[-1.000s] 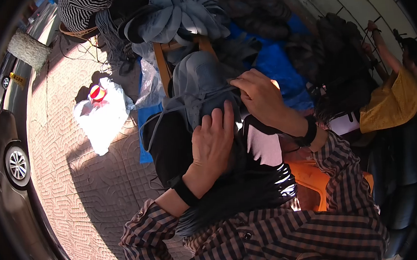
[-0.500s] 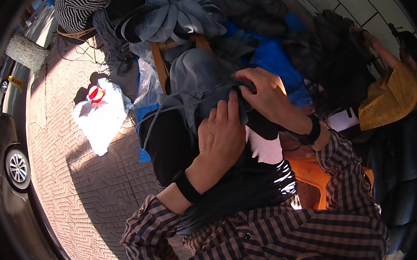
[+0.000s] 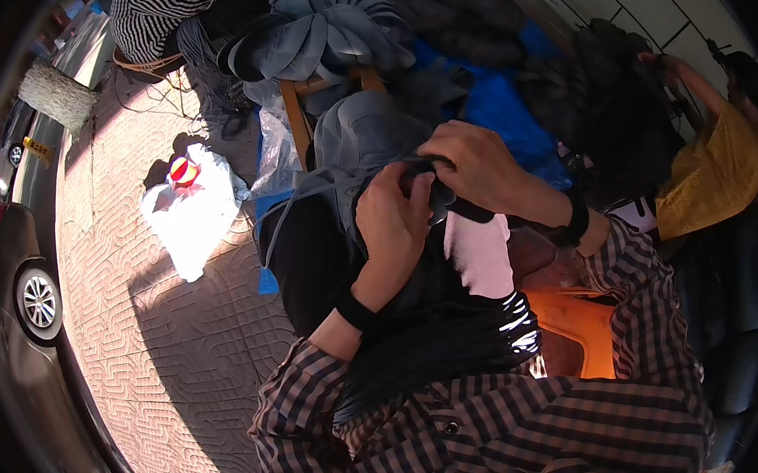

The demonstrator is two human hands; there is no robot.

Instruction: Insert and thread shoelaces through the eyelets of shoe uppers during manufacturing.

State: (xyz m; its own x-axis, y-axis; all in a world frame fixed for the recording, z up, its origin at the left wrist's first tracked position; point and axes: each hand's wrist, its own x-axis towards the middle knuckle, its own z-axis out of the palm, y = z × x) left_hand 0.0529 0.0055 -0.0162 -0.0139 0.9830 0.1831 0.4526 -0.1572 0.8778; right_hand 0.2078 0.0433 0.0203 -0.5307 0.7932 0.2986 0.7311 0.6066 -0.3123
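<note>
Grey fabric pieces [image 3: 350, 133]: these lay layered and curved just beyond the hands, over the wearer's lap, with their far end near a wooden frame [image 3: 295, 124]; the knees probably served as a support.
Dark fabric edge [image 3: 417, 170]: it was caught between the two hands at the near right side of the grey layers, perhaps raised there to be within easy reach of both thumbs.
Left hand [image 3: 392, 214]: bent at the fingers, it gripped the dark edge between thumb and fingertips, seemingly to steady it; the exact contact was partly hidden.
Right hand [image 3: 470, 160]: thumb and fingers pinched the same edge from the far right, which likely kept it taut.
Loose grey straps [image 3: 305, 187]: they crossed the layers and looped down on the left, apparently left slack to stay clear of the fingers.
Grey stack [image 3: 321, 38]: more such pieces were fanned out beyond the frame, presumably within reach.
White plastic bag [image 3: 189, 228]: it sat on the patterned paving [image 3: 201, 337], a red-and-yellow round object [image 3: 184, 172] at its top.
Writing: a yellow plate [image 3: 37, 148] among the parked cars bore marks too small to read; no lettering could be made out on the fabric.
</note>
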